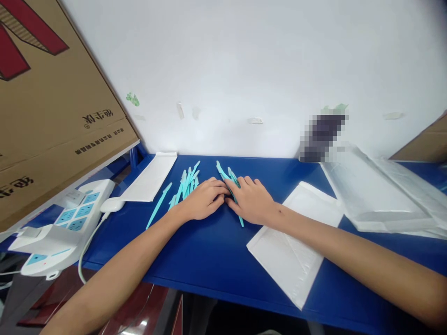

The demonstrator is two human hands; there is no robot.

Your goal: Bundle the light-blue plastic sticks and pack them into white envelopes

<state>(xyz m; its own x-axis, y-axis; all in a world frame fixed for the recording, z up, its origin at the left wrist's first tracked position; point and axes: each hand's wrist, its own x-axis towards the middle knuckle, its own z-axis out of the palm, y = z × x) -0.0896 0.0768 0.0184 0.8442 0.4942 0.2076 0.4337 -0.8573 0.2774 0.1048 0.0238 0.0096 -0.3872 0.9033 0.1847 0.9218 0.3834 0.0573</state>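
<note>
My left hand (206,199) has its fingers bent and pressed together, the tips meeting the razors and my right fingers; what lies inside its grip is hidden. My right hand (249,201) is closed over a small bunch of turquoise eyebrow razors (222,171). Their capped heads stick out beyond the fingers, and one handle end (241,221) shows below the palm. Left of my left hand lies a loose pile of similar razors (186,183). A single razor (159,205) rests apart from that pile, further left. Under my right forearm is a white padded envelope (279,260).
On the blue table (195,260), another white envelope (152,177) lies at the back left. Several envelopes in clear wrapping (384,195) are stacked at right. A white power strip (87,204) with a cable sits at left beside a large cardboard box (52,93). A white wall (223,70) closes the back.
</note>
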